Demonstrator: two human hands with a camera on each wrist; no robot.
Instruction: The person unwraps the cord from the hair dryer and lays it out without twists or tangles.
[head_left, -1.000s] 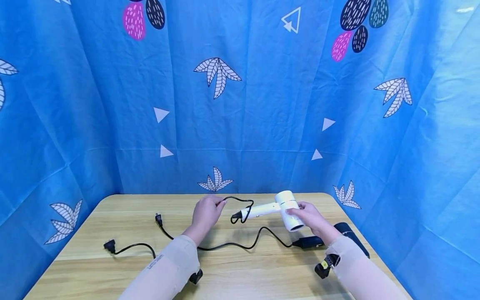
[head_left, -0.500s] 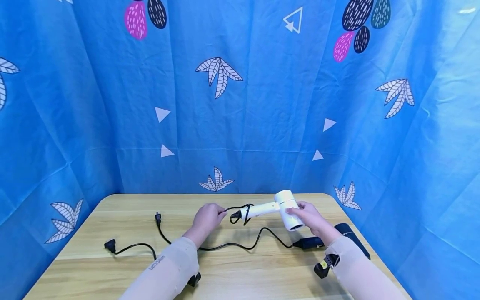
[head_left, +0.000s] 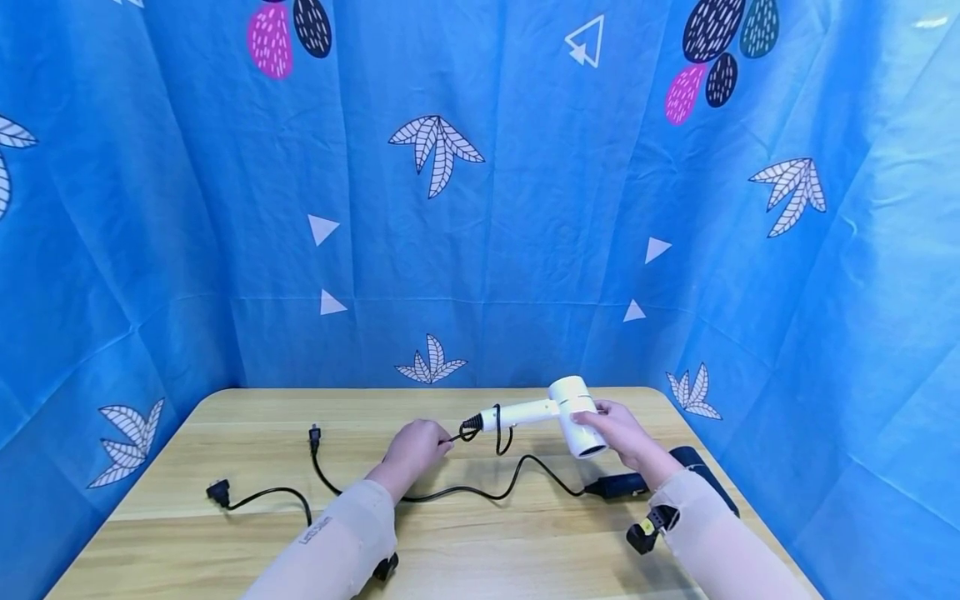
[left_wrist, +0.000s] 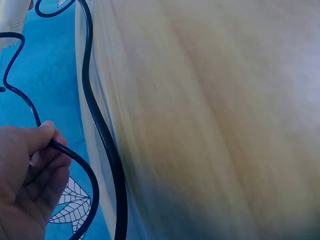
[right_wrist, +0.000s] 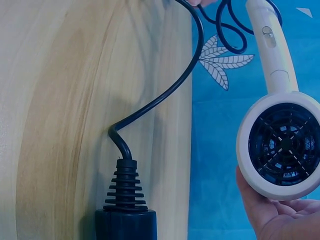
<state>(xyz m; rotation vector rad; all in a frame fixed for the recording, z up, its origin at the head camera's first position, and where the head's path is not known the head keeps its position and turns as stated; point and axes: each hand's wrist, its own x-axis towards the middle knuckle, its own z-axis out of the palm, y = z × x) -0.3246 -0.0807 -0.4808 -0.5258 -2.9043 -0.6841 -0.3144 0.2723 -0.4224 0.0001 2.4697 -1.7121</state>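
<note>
My right hand [head_left: 628,435] grips a white hair dryer [head_left: 579,417] by its barrel, above the table. In the right wrist view, the round grille [right_wrist: 285,144] faces the camera, with the hand [right_wrist: 285,217] under the barrel. The handle points left, and part of its black cord [head_left: 498,429] loops around it. My left hand [head_left: 414,454] pinches that cord just beyond the handle's end. In the left wrist view, the thumb and fingers [left_wrist: 47,131] hold the cord [left_wrist: 82,162] between them.
A black hair dryer [head_left: 701,471] lies at the table's right, partly behind my right forearm. Its cord [head_left: 480,493] winds leftward across the wooden table [head_left: 510,550]. Two plugs lie at the left: one plug [head_left: 219,492] nearer, another plug [head_left: 315,435] farther back. Blue curtains [head_left: 480,250] surround the table.
My left hand has moved lower and nearer, drawing its cord from an arch into a short, straighter line. The cord's loop on the handle has shifted. The white dryer's handle end has risen slightly.
</note>
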